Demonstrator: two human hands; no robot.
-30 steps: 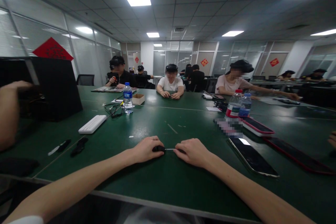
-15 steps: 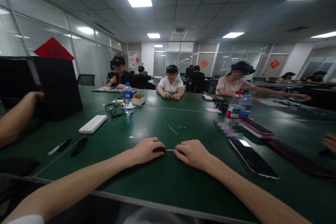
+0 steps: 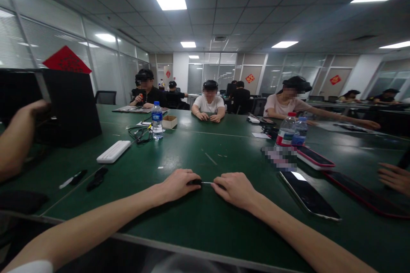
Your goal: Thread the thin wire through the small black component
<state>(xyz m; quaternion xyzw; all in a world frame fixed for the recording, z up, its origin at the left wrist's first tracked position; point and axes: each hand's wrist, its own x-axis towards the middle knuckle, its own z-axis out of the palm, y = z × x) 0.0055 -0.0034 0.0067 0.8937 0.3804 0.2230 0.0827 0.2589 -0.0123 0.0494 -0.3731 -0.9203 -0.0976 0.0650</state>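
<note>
On the green table point(image 3: 137, 217), my left hand point(image 3: 178, 184) is closed around a black handle point(image 3: 194, 182). A thin, light-coloured rod point(image 3: 206, 183) runs from that handle across the gap to my right hand point(image 3: 236, 188). The right thumb and fingers pinch together at the rod's other end; what they cover there is hidden. Both hands rest close to the tabletop, a short distance apart. To the right of my right hand lies a phone point(image 3: 309, 194) with a dark screen.
Left are a white power strip-like block point(image 3: 113, 152), a black strap-like item point(image 3: 97, 178) and a small black-and-white item point(image 3: 73, 178). Bottles point(image 3: 157, 121) and an open box point(image 3: 169, 122) stand farther back. Another person's hand point(image 3: 395, 178) is at right, an arm point(image 3: 19, 140) at left.
My hands and the rod stay nearly where they were. At the right edge, another person's hand has come further into view; the arm at left has shifted slightly.
</note>
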